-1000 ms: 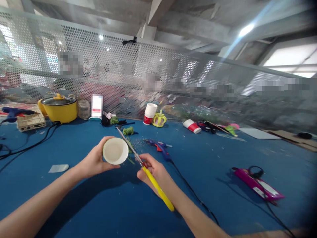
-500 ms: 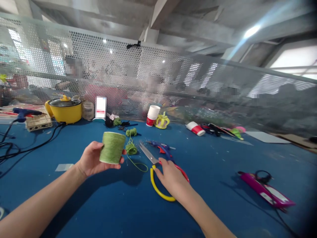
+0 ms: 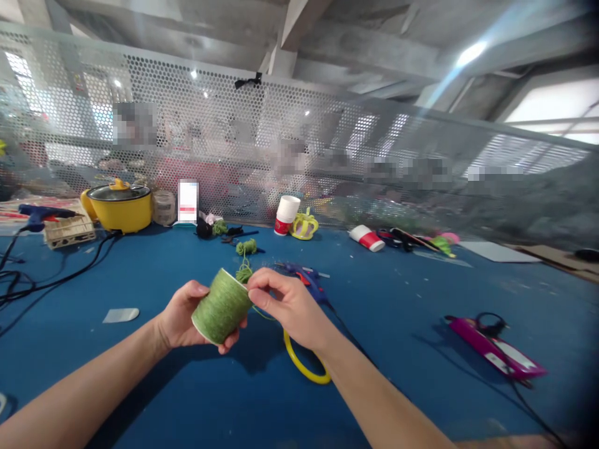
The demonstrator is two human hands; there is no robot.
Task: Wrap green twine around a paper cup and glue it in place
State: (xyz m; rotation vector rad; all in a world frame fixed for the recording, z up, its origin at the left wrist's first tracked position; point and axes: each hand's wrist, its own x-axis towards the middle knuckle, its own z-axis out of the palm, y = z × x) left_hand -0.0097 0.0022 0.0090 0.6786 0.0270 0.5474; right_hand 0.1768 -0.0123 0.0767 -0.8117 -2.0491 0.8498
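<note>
Head view: left of centre, the left hand [image 3: 185, 318] curls around the tilted, green yarn-wrapped cup [image 3: 221, 307]. The right hand [image 3: 297, 308] bunches thumb and forefinger at the cup's upper rim; whether they grip anything cannot be told. Light, steady support should avoid denting. Cup interior: hidden. Upper left, the yellow pot [image 3: 120, 211] is lidded, contents unseen.

A green yarn-wrapped cup [image 3: 221, 307], pale-edged at both ends, tilts in the left hand [image 3: 181, 319] above the worktop [image 3: 210, 408].
</note>
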